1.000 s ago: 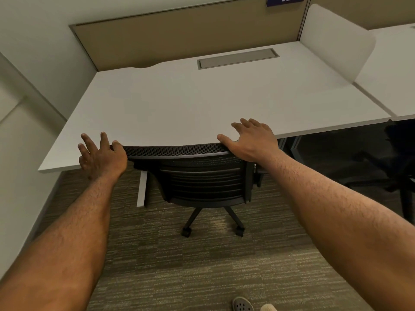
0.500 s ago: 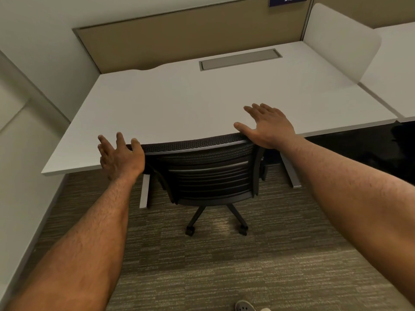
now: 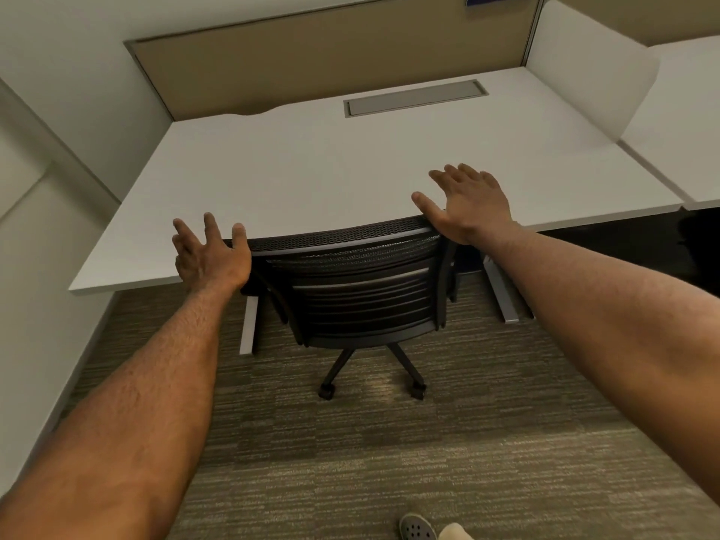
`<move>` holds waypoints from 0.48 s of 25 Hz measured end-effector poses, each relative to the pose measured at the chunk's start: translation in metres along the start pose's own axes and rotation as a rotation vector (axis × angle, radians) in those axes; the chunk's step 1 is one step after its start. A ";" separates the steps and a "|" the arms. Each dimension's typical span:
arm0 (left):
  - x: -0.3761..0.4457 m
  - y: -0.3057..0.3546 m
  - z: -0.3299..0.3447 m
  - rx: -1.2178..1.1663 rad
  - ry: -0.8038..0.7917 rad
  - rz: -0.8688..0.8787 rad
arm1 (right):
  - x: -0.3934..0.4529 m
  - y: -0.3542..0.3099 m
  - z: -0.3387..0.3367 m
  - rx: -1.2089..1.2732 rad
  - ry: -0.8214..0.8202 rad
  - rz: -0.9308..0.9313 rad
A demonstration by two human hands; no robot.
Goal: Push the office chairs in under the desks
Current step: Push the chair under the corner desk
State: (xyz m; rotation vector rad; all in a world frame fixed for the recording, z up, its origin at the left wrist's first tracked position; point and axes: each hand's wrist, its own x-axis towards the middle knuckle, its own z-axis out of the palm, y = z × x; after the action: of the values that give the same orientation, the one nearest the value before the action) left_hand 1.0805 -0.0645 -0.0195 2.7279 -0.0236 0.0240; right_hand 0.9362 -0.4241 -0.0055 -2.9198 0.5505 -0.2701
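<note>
A black mesh-backed office chair (image 3: 358,290) stands tucked against the front edge of a white desk (image 3: 311,177); its seat is hidden under the top and two castors show on the carpet. My left hand (image 3: 212,255) is at the left end of the chair's top rail, fingers spread, heel and thumb touching the rail. My right hand (image 3: 465,204) is at the right end of the rail, fingers spread and lifted over the desk, only the heel near the rail. Neither hand grips anything.
A tan partition (image 3: 331,60) backs the desk, with a grey cable hatch (image 3: 415,97) in the top. A white divider (image 3: 588,60) separates a second desk (image 3: 685,122) on the right. A wall (image 3: 46,189) closes the left side. Grey carpet lies behind the chair, my shoe (image 3: 417,528) on it.
The chair has rolled a little further in under the desk. Both hands have loosened on the top rail, the fingers lifting and spreading, the right hand rising off it.
</note>
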 end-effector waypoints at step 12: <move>-0.170 -0.049 0.048 0.157 0.003 0.464 | -0.249 0.028 0.040 -0.038 -0.013 0.109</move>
State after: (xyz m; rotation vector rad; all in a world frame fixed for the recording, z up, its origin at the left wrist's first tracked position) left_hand 0.9120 -0.0369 -0.0863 2.8131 -0.6774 0.1686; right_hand 0.7063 -0.3523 -0.0863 -2.9128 0.7169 -0.2298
